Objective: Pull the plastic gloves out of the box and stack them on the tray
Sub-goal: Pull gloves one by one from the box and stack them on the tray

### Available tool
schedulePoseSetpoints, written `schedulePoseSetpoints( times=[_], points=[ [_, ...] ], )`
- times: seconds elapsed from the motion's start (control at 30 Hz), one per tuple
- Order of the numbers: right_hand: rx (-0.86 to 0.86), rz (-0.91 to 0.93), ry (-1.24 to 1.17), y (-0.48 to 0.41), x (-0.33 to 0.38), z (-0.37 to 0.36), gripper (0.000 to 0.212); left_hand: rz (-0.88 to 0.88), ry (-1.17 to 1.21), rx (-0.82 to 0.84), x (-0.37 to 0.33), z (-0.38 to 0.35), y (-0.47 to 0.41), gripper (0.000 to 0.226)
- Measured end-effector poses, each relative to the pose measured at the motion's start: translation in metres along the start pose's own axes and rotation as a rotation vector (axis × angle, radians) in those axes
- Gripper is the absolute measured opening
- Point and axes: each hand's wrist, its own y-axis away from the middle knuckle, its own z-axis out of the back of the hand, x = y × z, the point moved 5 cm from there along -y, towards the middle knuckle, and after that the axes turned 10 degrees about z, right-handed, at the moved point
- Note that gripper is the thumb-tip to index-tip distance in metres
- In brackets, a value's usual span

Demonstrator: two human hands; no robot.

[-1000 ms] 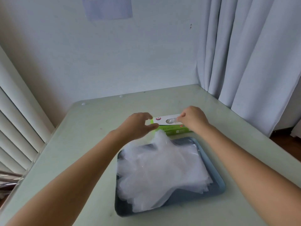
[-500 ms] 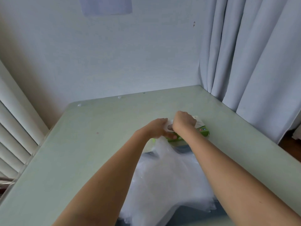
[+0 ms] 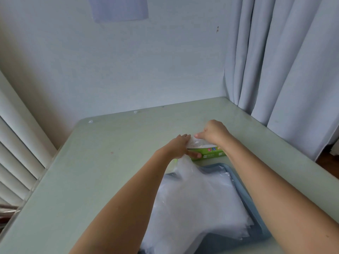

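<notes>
One pale green table (image 3: pixel 91 171) carries it all. Nearest us, the rimmed blue tray (image 3: pixel 240 182) holds a slack, cloudy stack of gloves (image 3: pixel 198 202) that spills over its far edge. Just beyond lies the flat green box (image 3: pixel 211 155). Our left hand (image 3: pixel 178 146) grips its end, and our right hand (image 3: pixel 214 132) pinches a crinkled glove (image 3: pixel 197 142) at the slot. We judge a slow, straight pull best, with the box pinned down.

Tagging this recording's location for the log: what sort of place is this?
Probably an ordinary room in a home or small office, not a workshop: a pale green table set into a wall corner, grey curtains on the right, slatted blinds on the left, and a paper sheet stuck on the wall.
</notes>
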Motion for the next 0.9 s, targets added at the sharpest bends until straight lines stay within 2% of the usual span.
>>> schedulePoseSetpoints(
  times=[0.13, 0.2, 0.27, 0.33, 0.37, 0.47, 0.53, 0.6, 0.63, 0.73, 0.77, 0.8, 0.87, 0.9],
  points=[
    [-0.027, -0.057, -0.395, -0.002, -0.015, -0.002, 0.032, 0.005, 0.006, 0.006, -0.001, 0.001, 0.003, 0.090],
    [-0.082, -0.107, -0.581, -0.003, -0.024, -0.004, 0.039, 0.007, 0.025, 0.013, 0.000, 0.001, 0.004, 0.091],
    [-0.143, -0.108, -0.617, -0.004, -0.030, -0.003, 0.039, 0.001, 0.041, 0.011, 0.000, 0.001, 0.005, 0.091],
    [-0.153, -0.045, -0.593, -0.004, -0.026, 0.003, 0.034, 0.003, 0.046, 0.007, 0.000, 0.001, 0.005, 0.091],
    [-0.106, 0.020, -0.568, -0.003, -0.021, 0.004, 0.036, 0.008, 0.046, 0.008, 0.000, 0.001, 0.004, 0.091],
    [0.143, 0.287, -0.302, 0.009, 0.005, 0.002, 0.045, 0.024, 0.112, 0.008, 0.001, 0.000, 0.003, 0.083],
    [0.113, 0.359, -0.194, 0.014, 0.015, 0.011, 0.050, 0.017, 0.119, 0.002, 0.000, -0.001, 0.004, 0.081],
    [0.012, 0.295, -0.172, 0.010, 0.009, 0.027, 0.052, 0.017, 0.061, 0.006, -0.001, -0.001, 0.006, 0.089],
    [0.040, 0.238, -0.113, 0.009, 0.004, 0.032, 0.055, 0.007, 0.036, -0.004, -0.001, -0.001, 0.006, 0.091],
    [0.317, 0.058, 0.016, 0.016, -0.016, 0.027, 0.071, 0.009, 0.014, -0.002, -0.002, 0.000, 0.007, 0.093],
    [0.361, 0.047, -0.033, 0.018, -0.019, 0.022, 0.065, 0.016, 0.005, -0.002, -0.002, 0.000, 0.007, 0.094],
    [0.368, 0.061, -0.113, 0.021, -0.021, 0.018, 0.049, 0.024, -0.008, 0.000, -0.002, 0.000, 0.007, 0.094],
    [0.347, 0.128, -0.272, 0.026, -0.020, 0.013, 0.018, 0.025, -0.020, -0.009, -0.003, 0.001, 0.007, 0.093],
    [0.311, 0.142, -0.348, 0.028, -0.019, 0.013, 0.013, 0.023, -0.019, -0.009, -0.004, 0.001, 0.008, 0.093]
  ],
)
